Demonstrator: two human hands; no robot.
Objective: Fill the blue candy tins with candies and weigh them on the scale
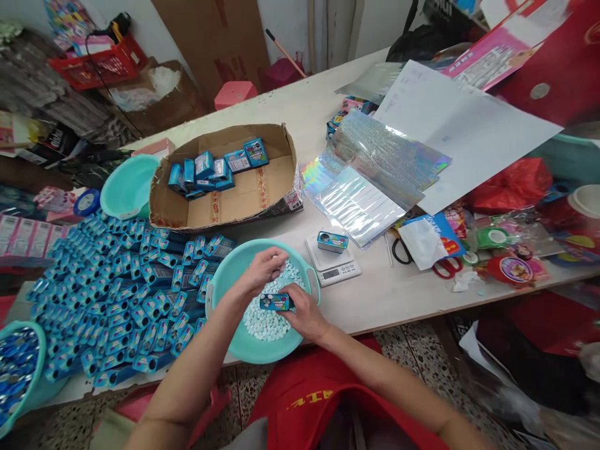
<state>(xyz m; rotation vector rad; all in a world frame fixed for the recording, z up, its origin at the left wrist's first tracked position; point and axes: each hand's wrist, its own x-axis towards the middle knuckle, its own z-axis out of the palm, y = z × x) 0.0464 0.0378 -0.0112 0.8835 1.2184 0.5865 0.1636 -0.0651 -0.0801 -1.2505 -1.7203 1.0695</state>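
My right hand [305, 312] is closed around a small blue candy box [275, 302], tilted over a mint-green basin [225, 262]. Inside the basin lies a heap of small pale candies [267, 326]. Above the heap, just behind the box, my left hand [268, 267] has its fingers curled together; whatever they hold, if anything, is hidden. To the right of the basin a white digital scale [345, 272] bears another blue candy box [332, 241] with a round hole in it.
Many blue boxes [135, 294] crowd the table's left side. Behind the basin stands an open cardboard box [244, 206] with several blue boxes inside. Holographic sheets [363, 203], black-handled scissors [402, 251] and red-handled scissors [447, 267] lie to the right. A bowl of blue wrapped pieces [42, 350] stands lower left.
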